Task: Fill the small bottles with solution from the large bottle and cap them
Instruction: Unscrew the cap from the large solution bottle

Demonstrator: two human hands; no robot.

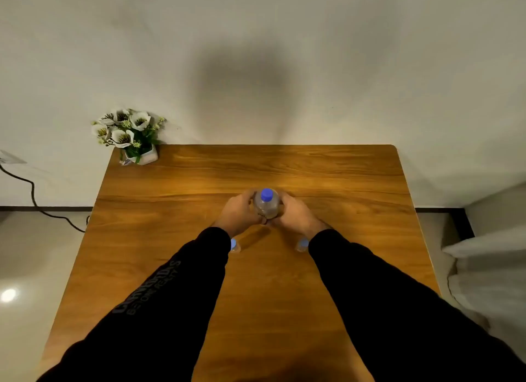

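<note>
The brown wood-grain table [199,267] is seen from above. At its middle the large clear plastic bottle with a blue cap [266,203] stands upright — clasped by the left hand [237,213] and right hand [296,215]. Two small blue-capped bottles [234,245] [302,245] stand nearer, partly hidden by black sleeves — one each side.

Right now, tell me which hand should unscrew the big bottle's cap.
Either, probably: left hand and right hand grip the big bottle symmetrically, its blue cap equally near both. Free one; the other steadies.
</note>
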